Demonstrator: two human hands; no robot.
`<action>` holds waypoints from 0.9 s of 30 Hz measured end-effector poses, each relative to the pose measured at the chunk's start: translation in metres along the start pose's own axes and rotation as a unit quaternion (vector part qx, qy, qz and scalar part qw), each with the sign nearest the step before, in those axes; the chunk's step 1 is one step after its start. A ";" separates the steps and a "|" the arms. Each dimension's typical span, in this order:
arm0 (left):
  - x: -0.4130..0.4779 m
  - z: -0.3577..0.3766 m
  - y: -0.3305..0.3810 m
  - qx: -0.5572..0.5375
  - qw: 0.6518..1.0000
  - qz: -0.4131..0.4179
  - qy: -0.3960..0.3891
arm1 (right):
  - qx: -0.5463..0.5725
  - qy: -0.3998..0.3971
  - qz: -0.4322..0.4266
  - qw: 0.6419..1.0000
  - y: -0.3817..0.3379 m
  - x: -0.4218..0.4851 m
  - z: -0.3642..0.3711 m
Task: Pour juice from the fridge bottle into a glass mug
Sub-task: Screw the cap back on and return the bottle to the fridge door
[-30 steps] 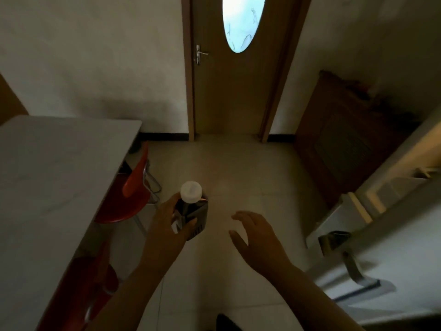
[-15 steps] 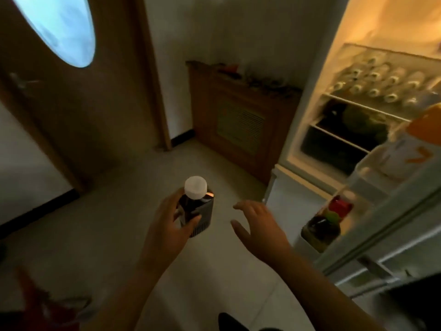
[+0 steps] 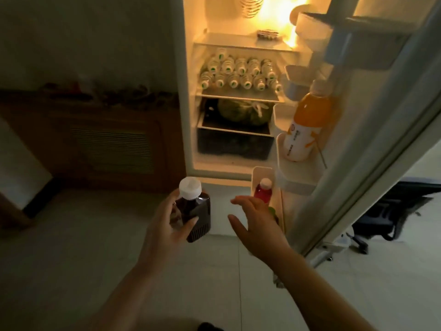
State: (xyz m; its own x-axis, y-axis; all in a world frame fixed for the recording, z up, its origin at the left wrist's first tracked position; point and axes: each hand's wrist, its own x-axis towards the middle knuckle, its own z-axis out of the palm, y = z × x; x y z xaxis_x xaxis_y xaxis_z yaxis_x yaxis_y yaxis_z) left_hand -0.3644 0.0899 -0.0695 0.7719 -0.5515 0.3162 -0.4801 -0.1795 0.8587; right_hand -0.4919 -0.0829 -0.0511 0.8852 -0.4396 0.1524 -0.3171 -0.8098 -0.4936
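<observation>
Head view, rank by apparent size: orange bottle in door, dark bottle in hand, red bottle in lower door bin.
1. orange bottle
2. dark bottle, held in the left hand; nearer the camera, so real size unsure
3. red bottle; only its top shows

Fridge point(image 3: 188, 103) straight ahead of me, its door point(image 3: 372, 149) standing open to my right. Cabinet point(image 3: 95, 144) left of the fridge. My left hand point(image 3: 164, 228) holds the bottle point(image 3: 195, 211) before the fridge, my right hand point(image 3: 256, 226) near on its right, not touching.
</observation>
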 end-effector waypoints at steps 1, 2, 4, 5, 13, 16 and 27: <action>0.017 0.006 -0.005 -0.007 1.000 0.006 -0.017 | 0.007 0.004 0.014 1.000 0.001 0.010 0.005; 0.035 0.011 -0.007 -0.014 0.999 0.014 -0.033 | 0.013 0.006 0.028 1.000 0.003 0.021 0.008; 0.070 0.019 -0.011 -0.026 0.997 0.031 -0.058 | 0.017 0.021 0.056 0.998 0.007 0.040 0.013; 0.085 0.023 -0.012 -0.037 0.996 0.033 -0.070 | 0.015 0.030 0.072 0.997 0.010 0.048 0.015; 0.189 0.043 -0.022 -0.109 0.975 0.089 -0.173 | -0.023 0.116 0.162 0.980 0.018 0.093 0.018; 0.228 0.052 -0.021 -0.114 0.955 0.158 -0.223 | -0.024 0.158 0.215 0.964 0.010 0.104 0.022; 0.307 0.061 0.020 -0.226 0.798 0.295 -0.474 | -0.077 0.318 0.404 0.854 -0.108 0.101 0.003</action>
State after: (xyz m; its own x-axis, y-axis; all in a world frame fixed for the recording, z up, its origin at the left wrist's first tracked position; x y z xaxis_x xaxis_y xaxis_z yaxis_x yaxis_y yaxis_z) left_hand -0.1626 -0.1332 0.0204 -0.2989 -0.8383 0.4560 -0.2788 0.5337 0.7984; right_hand -0.3665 -0.0384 0.0149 0.0085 -0.9618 0.2736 -0.8210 -0.1629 -0.5472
